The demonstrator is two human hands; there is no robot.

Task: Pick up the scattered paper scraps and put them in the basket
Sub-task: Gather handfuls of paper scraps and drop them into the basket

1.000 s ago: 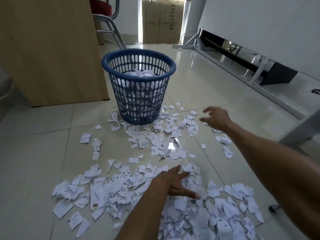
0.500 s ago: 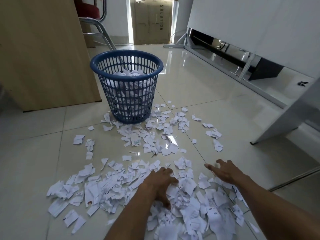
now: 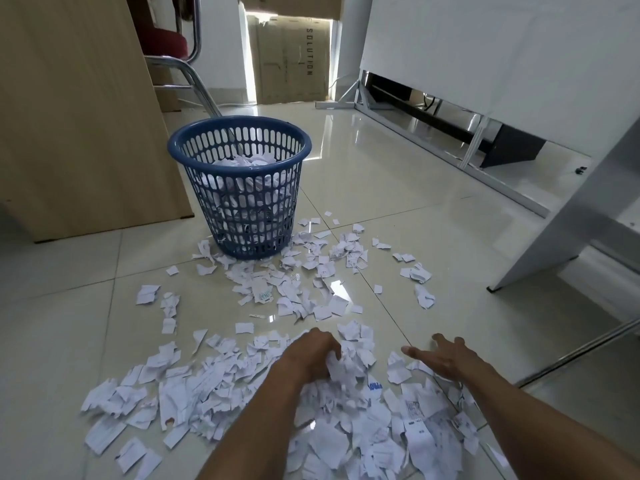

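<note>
Head view: scraps [image 3: 242,162] half-fill basket [image 3: 306,148]; left hand [image 3: 308,355] grip clutches more; right hand [image 3: 446,358] splayed, empty

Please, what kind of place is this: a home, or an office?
Most likely an office or workroom: a white desk on a metal frame, a chrome-legged chair beside a wooden panel, and printed paper scraps strewn over the glossy tiled floor.

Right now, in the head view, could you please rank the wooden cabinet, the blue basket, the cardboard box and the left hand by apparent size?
1. wooden cabinet
2. blue basket
3. cardboard box, farther off, so its true size is unsure
4. left hand
</note>
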